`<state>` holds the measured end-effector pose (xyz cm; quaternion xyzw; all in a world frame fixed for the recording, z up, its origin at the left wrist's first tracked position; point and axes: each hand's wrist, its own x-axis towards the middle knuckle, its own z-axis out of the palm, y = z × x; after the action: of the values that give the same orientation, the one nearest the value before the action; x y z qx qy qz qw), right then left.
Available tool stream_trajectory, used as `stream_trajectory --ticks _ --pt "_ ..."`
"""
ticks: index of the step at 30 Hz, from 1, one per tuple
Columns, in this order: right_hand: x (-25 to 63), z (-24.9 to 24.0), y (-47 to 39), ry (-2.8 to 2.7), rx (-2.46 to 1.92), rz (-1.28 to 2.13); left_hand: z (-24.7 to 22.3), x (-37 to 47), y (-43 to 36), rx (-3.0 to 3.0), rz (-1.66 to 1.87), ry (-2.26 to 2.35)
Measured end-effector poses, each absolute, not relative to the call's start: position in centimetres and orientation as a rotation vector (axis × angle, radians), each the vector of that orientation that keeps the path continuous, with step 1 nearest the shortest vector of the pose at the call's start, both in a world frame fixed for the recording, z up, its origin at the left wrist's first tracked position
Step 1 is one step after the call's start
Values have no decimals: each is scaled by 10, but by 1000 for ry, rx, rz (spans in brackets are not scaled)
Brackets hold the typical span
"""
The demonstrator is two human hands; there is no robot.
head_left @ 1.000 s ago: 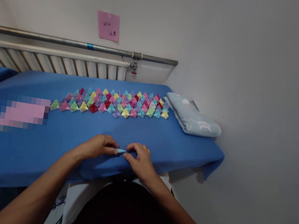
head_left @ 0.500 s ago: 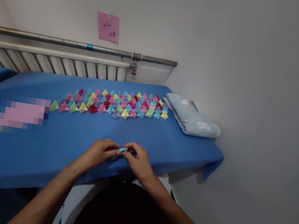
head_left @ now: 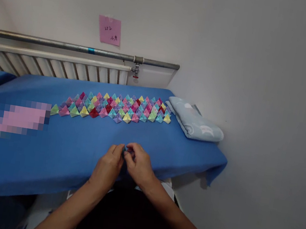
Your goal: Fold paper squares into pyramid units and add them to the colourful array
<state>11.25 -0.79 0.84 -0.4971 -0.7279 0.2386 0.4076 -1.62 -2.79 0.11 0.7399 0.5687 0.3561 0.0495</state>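
Observation:
Between my two hands is a small folded piece of blue paper, mostly hidden by my fingers. My left hand is closed on it from the left, back of the hand turned up. From the other side my right hand pinches at its edge with thumb and fingers. Both hands are over the near edge of the blue-covered table. Beyond them, rows of folded paper pieces in pink, yellow, green, blue, purple and red stand close together.
A folded light blue cloth lies at the right end, by the wall. To the left is a blurred-out pink patch. Behind the table run a radiator and a metal pipe; a pink note hangs above.
My left hand has turned more upright and moved right, closer to my right hand. The blue paper has tilted up and is now more covered by the fingers. The view has shifted slightly.

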Motion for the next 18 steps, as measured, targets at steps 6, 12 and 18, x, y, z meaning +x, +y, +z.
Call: stream_trajectory --ticks 6,12,18 --pt "114 10 -8 -1794 -1283 630 4 -14 -31 2224 1237 1763" --pt "113 13 -9 -1848 -1386 711 5 -11 -31 2142 1264 1746" --pt "113 12 -10 -1822 -1371 684 10 -11 -29 1941 1291 1705"
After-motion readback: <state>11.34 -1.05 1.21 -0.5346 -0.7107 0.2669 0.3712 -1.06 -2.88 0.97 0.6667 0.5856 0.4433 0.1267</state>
